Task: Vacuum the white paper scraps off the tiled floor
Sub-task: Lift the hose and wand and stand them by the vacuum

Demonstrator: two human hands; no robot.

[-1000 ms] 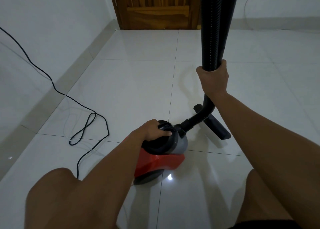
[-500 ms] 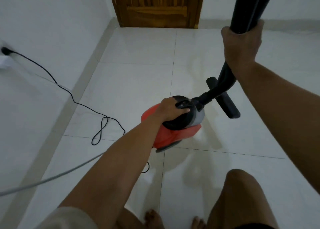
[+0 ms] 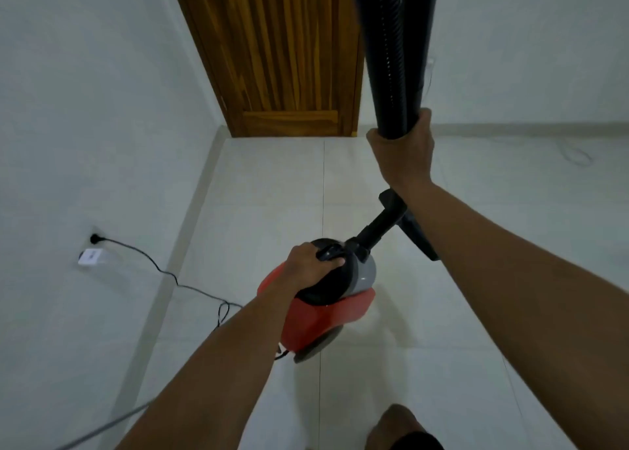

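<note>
left hand grips the vacuum handle, right hand clutches hose upright, nozzle just beyond, no scraps visible

Head-worn camera looks forward and down, close above outstretched arms.

No writing, brand, number or sign can be read anywhere in the view. The red and grey body of the vacuum cleaner is smeared by motion and shows no legible mark. The small white box on the wall just below the plug is too small and dim to tell whether it bears any lettering.
</note>
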